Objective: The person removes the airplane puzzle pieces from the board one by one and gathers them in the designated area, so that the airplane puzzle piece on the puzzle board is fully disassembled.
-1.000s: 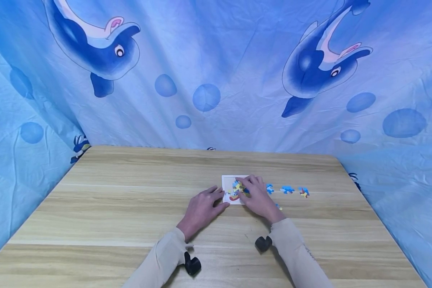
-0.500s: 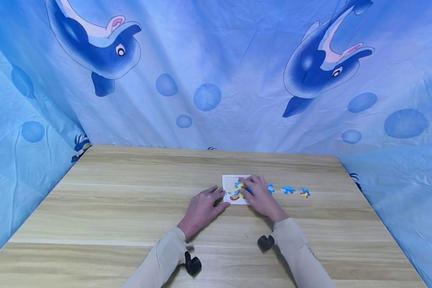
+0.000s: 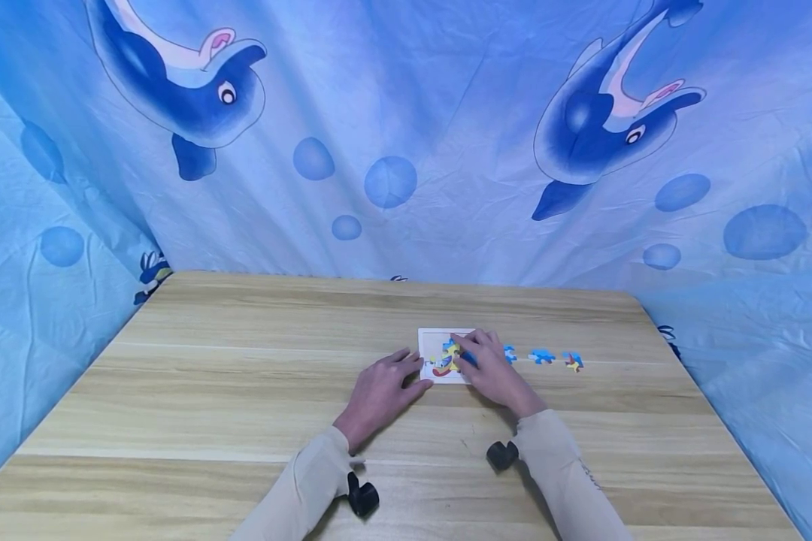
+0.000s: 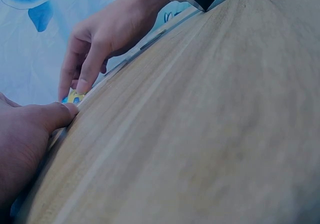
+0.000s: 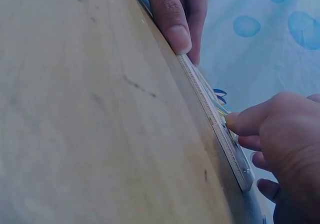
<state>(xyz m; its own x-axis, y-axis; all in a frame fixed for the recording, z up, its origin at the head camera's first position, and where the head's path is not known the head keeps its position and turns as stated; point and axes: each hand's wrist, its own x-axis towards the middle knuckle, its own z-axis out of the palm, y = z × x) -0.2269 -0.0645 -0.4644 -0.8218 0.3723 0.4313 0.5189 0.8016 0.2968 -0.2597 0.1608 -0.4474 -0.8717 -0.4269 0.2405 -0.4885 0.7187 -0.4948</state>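
Note:
A small white-framed puzzle board (image 3: pixel 434 331) lies on the wooden table, with yellow, blue and red pieces in it. My left hand (image 3: pixel 379 391) holds its left end, the thumb at the front corner and the fingers along the left edge. Over the board's right part, my right hand (image 3: pixel 489 368) pinches a yellow-and-blue puzzle piece (image 4: pixel 75 97) between thumb and forefinger, down at the board. The right wrist view shows the right thumb (image 5: pixel 231 119) close over the board's face and the left thumb (image 5: pixel 179 38) against its edge. The right hand hides much of the board.
Right of the board lie loose puzzle pieces: a blue one (image 3: pixel 510 353) partly behind the right hand, another blue one (image 3: pixel 541 356), and a blue, red and yellow one (image 3: pixel 572 361). A blue curtain (image 3: pixel 406 113) with dolphins hangs behind the table (image 3: pixel 277 315).
My right hand has shifted slightly right over the board. A loose piece visible beside the right wrist a second ago is now hidden. The left hand stays in place.

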